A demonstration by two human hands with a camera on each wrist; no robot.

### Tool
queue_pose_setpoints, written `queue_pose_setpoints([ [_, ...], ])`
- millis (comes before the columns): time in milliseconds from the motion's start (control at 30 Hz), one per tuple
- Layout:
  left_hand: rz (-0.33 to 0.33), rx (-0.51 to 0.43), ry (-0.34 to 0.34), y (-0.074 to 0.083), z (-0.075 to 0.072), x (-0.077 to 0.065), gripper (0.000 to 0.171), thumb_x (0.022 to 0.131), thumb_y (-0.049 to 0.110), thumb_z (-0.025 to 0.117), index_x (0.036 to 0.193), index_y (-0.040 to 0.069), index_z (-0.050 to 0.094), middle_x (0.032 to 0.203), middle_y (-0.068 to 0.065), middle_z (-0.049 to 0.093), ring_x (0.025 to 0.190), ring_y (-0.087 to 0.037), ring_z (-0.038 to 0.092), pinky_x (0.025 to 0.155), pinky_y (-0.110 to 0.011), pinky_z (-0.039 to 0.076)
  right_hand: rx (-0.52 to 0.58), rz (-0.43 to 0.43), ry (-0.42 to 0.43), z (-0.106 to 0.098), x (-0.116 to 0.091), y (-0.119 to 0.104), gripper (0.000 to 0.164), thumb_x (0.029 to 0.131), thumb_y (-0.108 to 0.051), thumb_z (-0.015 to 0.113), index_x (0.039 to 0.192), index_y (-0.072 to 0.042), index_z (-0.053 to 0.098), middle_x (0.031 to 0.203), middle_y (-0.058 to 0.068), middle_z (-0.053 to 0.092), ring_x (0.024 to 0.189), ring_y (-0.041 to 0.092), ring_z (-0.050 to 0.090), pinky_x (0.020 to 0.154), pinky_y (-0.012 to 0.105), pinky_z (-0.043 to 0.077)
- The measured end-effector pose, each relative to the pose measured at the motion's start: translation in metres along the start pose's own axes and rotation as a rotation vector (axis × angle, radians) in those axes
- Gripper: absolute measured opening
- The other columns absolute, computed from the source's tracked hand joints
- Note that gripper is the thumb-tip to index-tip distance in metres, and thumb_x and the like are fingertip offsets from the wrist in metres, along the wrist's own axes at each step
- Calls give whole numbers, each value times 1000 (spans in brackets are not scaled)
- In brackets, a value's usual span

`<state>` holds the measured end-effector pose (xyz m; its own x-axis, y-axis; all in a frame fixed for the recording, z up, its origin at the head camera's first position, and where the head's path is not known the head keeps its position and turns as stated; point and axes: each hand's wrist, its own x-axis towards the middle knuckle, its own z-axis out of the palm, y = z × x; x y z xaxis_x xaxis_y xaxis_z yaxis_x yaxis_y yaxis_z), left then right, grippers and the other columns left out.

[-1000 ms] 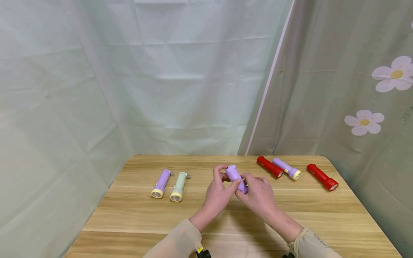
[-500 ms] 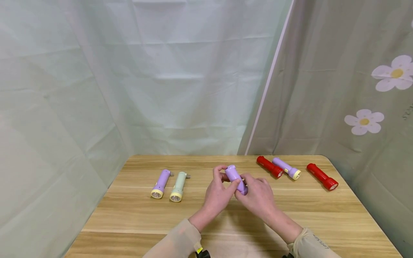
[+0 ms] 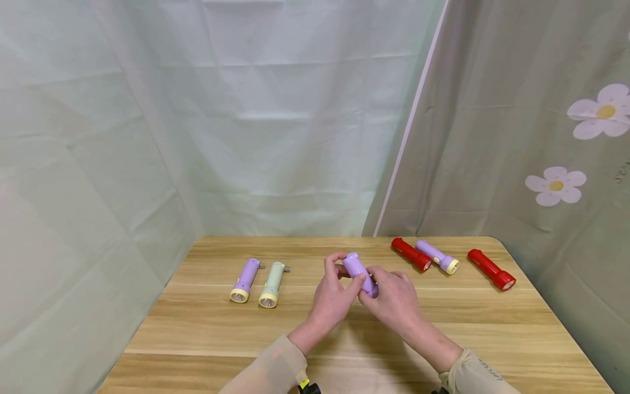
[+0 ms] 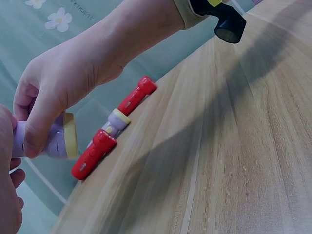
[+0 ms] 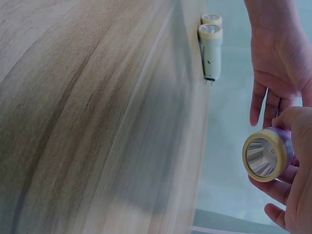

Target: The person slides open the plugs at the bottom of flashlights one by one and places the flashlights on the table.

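Both hands hold one lilac flashlight (image 3: 357, 269) above the table, tilted with its tail end up and away. My left hand (image 3: 330, 298) pinches the tail end between thumb and curled fingers. Round the head end, my right hand (image 3: 394, 295) grips with thumb and fingers; it hides the head in the head view. The right wrist view shows the flashlight's cream-yellow rim (image 5: 281, 161) and silver reflector, unlit. Across the left wrist view, the right hand (image 4: 63, 78) reaches to the barrel just behind that rim.
On the wooden table (image 3: 221, 339), a lilac flashlight (image 3: 248, 278) and a pale green flashlight (image 3: 273, 284) lie left, metal prongs out. At right lie a red flashlight (image 3: 409, 253), another lilac flashlight (image 3: 435, 256) and a second red flashlight (image 3: 489, 269). A curtain (image 3: 295, 137) hangs behind.
The held flashlight has rolled slightly: a dark spot at its tail end, seen a second ago, is out of sight. Both hands keep their grip and place.
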<state>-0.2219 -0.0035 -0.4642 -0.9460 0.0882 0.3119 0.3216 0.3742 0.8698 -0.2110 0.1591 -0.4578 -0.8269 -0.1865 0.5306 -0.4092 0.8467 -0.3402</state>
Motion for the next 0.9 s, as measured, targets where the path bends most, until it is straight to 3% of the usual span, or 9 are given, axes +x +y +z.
queue_pose_setpoints([
  [467, -21, -33, -14, 3, -3, -4, 60, 94, 44, 71, 137, 23, 36, 105, 5, 66, 95, -14, 62, 75, -34, 47, -40, -92, 51, 0, -1, 1, 33, 78, -26, 83, 104, -11, 69, 79, -4, 69, 65, 10, 59, 88, 42, 47],
  [900, -21, -106, -29, 2, -4, -4, 58, 94, 42, 73, 135, 21, 39, 107, 2, 66, 99, -14, 61, 81, -36, 47, -54, -100, 36, -2, -1, 0, 32, 79, -28, 83, 102, -13, 68, 77, -6, 67, 65, 9, 58, 87, 42, 46],
])
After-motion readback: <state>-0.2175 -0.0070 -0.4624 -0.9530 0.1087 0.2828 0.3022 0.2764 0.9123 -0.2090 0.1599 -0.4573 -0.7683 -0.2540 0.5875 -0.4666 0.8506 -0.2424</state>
